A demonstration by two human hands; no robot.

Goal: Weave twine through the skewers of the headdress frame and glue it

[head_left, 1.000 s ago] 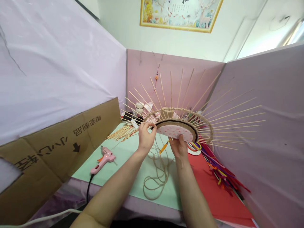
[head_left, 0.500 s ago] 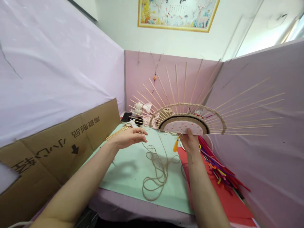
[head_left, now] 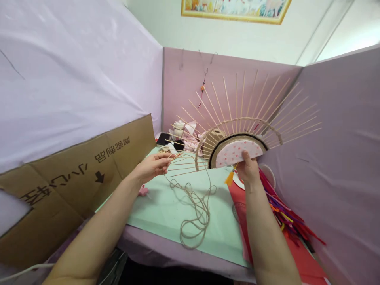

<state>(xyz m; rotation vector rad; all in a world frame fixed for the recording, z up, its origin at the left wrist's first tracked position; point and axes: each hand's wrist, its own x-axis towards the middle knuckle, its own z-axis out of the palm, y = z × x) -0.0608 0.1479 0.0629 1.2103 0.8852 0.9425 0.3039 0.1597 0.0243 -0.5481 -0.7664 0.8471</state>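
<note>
A half-round fan frame point(head_left: 239, 153) has a white, pink-spotted centre, a dark rim and many thin sticks spreading outward. A woven twine arc crosses the sticks. My right hand point(head_left: 248, 170) grips the frame by its straight lower edge, thumb on the spotted face, above the table. A yellow tassel point(head_left: 229, 178) hangs beside that hand. My left hand point(head_left: 154, 165) is pinched on a strand of twine near the leftmost stick tips. From there the twine point(head_left: 194, 206) drops into loose loops on the green table mat point(head_left: 160, 209).
Red sheets point(head_left: 303, 253) and a bundle of coloured fuzzy stems point(head_left: 285, 209) lie at the right. A cardboard panel point(head_left: 83, 178) stands along the left. Behind the frame are a twine roll point(head_left: 216, 134), a white jar point(head_left: 179, 127) and a dark phone-like object point(head_left: 163, 139).
The fan frame has tilted, its left side now lower and its right side higher. My left hand has closed its fingers on the twine near the left sticks. The view has shifted slightly.
</note>
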